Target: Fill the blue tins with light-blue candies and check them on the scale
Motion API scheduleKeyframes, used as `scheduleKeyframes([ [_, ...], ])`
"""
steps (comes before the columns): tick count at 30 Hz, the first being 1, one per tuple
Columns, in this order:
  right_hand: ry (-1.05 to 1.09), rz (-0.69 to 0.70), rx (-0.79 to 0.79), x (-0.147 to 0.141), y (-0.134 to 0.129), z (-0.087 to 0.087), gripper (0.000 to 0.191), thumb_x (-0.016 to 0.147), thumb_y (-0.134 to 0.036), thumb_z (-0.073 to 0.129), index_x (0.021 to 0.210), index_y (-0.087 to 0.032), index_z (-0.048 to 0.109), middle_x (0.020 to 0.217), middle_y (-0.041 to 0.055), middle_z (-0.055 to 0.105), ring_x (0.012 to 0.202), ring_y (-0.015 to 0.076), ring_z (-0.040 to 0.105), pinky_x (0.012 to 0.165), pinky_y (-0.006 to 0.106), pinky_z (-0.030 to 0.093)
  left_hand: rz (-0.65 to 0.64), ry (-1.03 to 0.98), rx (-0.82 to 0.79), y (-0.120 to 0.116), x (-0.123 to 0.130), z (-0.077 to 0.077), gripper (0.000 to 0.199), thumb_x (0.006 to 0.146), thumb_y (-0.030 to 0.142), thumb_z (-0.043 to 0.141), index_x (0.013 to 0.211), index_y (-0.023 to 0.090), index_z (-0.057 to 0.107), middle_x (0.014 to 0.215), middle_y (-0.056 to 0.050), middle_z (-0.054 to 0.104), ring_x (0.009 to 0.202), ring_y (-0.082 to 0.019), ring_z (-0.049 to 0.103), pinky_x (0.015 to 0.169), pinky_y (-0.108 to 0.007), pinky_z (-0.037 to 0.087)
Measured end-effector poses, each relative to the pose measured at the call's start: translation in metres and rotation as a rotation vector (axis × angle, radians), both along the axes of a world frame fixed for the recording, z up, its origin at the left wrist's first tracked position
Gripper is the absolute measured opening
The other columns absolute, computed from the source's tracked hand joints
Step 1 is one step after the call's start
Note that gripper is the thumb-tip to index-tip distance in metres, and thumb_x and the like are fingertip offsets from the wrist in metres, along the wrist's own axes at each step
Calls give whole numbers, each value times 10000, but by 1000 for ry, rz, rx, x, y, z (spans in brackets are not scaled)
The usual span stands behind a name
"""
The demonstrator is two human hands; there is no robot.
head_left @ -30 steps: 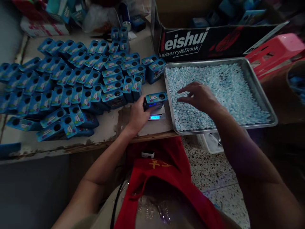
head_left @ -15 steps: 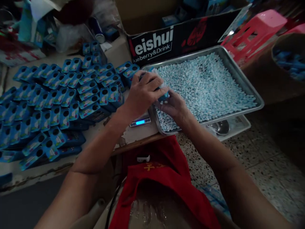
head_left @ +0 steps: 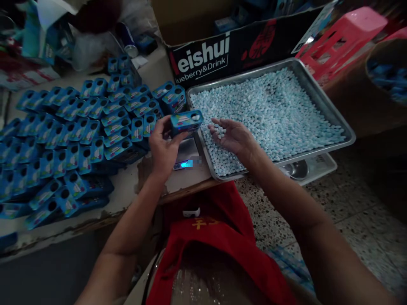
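Note:
In my left hand [head_left: 163, 142] is a small blue box [head_left: 187, 121], gripped by its sides above a small digital scale [head_left: 188, 148] with a lit blue display. Pale pieces show in the round opening at the box's right end. My right hand [head_left: 237, 137] is cupped palm up over the near left part of a metal tray [head_left: 348, 135], with several small candies [head_left: 219, 131] resting in its curled fingers. White and pale blue candies [head_left: 270, 114] cover the tray. The two hands are apart.
Rows of upright blue boxes [head_left: 73, 154] with round openings fill the table on the left. Behind the tray stands a black printed carton [head_left: 206, 61]. A pink stool [head_left: 349, 38] is at the right, and a white plastic tray [head_left: 327, 165] sits below the metal one.
My left hand has moved left and down from the right hand, bringing the box over the scale and turning it upright. My right hand has opened somewhat, showing candies in it.

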State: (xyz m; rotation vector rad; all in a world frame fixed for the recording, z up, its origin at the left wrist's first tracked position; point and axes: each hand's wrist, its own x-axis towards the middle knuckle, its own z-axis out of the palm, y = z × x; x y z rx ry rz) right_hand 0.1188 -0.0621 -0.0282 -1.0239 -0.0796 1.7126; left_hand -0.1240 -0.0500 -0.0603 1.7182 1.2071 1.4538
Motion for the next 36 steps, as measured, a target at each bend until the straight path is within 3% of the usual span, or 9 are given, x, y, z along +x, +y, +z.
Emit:
scheduleKeyframes([
  [3, -110, 108, 45, 12, 0, 3, 193, 947, -79, 748, 1046, -235, 694, 898, 22, 710, 677, 106, 616, 517, 129, 509, 15, -142, -83, -21, -21, -21, 603, 875, 455, 1026, 1338, 274, 684, 1217, -45, 792, 1102, -265, 822, 1016, -405, 704],
  [6, -285, 208, 138, 23, 1, 6, 174, 919, -119, 841, 988, -220, 718, 778, -17, 635, 555, 69, 475, 426, 120, 356, -23, -135, -169, -37, -34, -27, 616, 866, 419, 1013, 1340, 259, 654, 1250, -54, 792, 1163, -266, 822, 1072, -413, 702],
  [10, -470, 289, 252, 31, -5, 20, 225, 903, -180, 937, 897, -222, 715, 724, -17, 626, 552, 71, 484, 453, 132, 388, -59, -38, -148, -54, -55, -5, 642, 853, 336, 998, 1406, 259, 682, 1417, -89, 781, 1348, -294, 777, 1202, -460, 660],
  [13, -511, 367, 310, 26, -13, 37, 249, 916, -202, 956, 858, -215, 714, 740, 0, 655, 557, 74, 475, 453, 140, 406, 38, 76, -59, -72, -79, 22, 507, 896, 291, 939, 1365, 271, 747, 1351, -62, 813, 1278, -275, 801, 1206, -463, 663],
  [16, -534, 443, 374, 8, -15, 55, 222, 965, -232, 914, 846, -208, 729, 721, -2, 670, 534, 69, 449, 419, 129, 351, 143, 134, -34, -89, -104, 37, 405, 900, 295, 925, 1283, 278, 794, 1258, -43, 838, 1162, -254, 825, 1153, -435, 683],
  [20, -597, 578, 431, -28, -8, 71, 231, 1020, -242, 877, 831, -203, 751, 692, 1, 687, 519, 76, 472, 432, 154, 379, 214, 87, -112, -107, -124, 34, 331, 896, 315, 912, 1204, 276, 796, 1205, -39, 847, 1089, -248, 826, 1066, -411, 706],
  [24, -645, 569, 406, -49, 3, 76, 263, 1028, -214, 897, 815, -215, 743, 672, -1, 691, 526, 92, 522, 445, 176, 407, 264, 34, -91, -118, -134, 33, 297, 941, 362, 919, 1189, 277, 779, 1184, -32, 831, 1079, -235, 822, 1051, -387, 702],
  [30, -639, 534, 334, -47, 9, 75, 259, 958, -100, 934, 846, -211, 727, 717, -15, 720, 531, 83, 576, 443, 170, 402, 225, -3, -98, -121, -141, 34, 273, 958, 413, 940, 1161, 299, 799, 1125, -18, 827, 1037, -242, 826, 1023, -436, 700],
  [36, -692, 547, 336, -49, 9, 83, 259, 948, -140, 966, 829, -182, 740, 689, -8, 700, 521, 75, 583, 448, 157, 431, 236, -34, -82, -114, -138, 28, 316, 937, 458, 960, 1143, 271, 811, 1108, -29, 844, 1017, -234, 836, 975, -396, 701],
])
